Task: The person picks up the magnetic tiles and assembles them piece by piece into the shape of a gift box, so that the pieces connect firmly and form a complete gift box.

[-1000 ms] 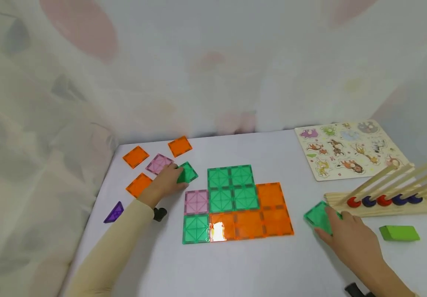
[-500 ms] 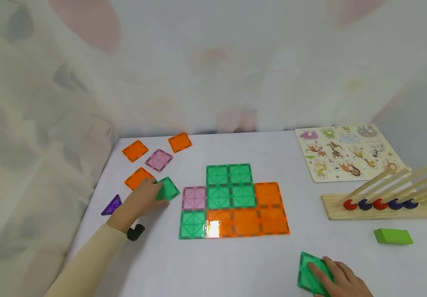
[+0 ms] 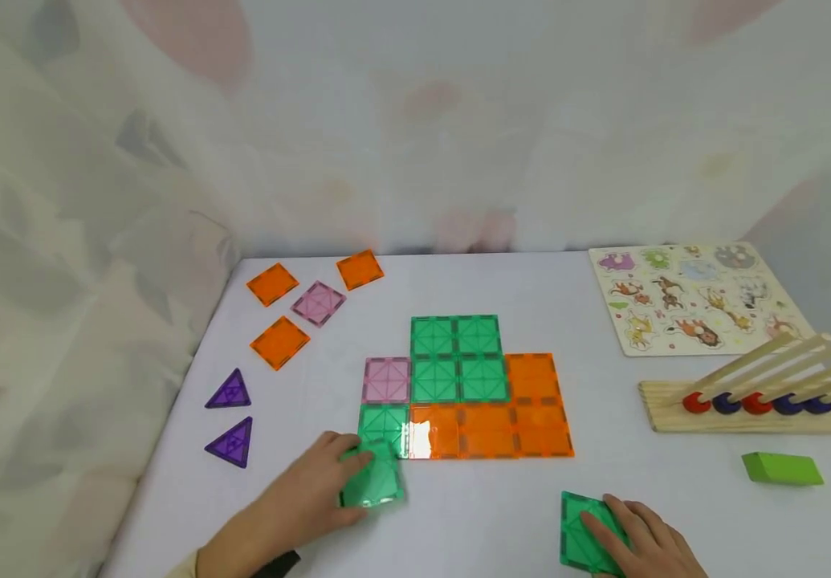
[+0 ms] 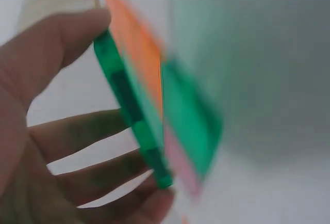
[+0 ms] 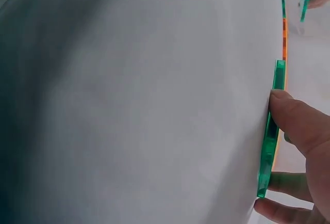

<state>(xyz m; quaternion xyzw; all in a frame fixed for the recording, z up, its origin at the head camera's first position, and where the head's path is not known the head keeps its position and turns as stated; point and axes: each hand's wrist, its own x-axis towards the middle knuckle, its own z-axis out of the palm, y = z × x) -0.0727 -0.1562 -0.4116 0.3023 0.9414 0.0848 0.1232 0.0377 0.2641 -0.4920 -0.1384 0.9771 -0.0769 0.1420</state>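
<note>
My left hand (image 3: 307, 490) grips a green square magnetic tile (image 3: 379, 480) by its edges, at the near left corner of a flat tile layout (image 3: 483, 429). In the left wrist view the thumb and fingers hold that tile by opposite edges. The layout joins several green and orange squares and one pink square. At the near right, my right hand (image 3: 649, 539) holds another green square tile (image 3: 580, 530), low at the table. The right wrist view shows its thumb (image 5: 296, 118) and fingers on this tile's edges.
Several loose orange tiles (image 3: 279, 343), a pink tile (image 3: 319, 303) and two purple triangles (image 3: 233, 441) lie to the left. On the right are an animal puzzle board (image 3: 690, 301), a wooden peg stand (image 3: 664, 409) with red and blue discs, and a green block (image 3: 782, 469).
My left hand has carried its green tile from the loose tiles towards me and right, to the layout's near corner. My right hand has brought its green tile nearer from beside the peg stand.
</note>
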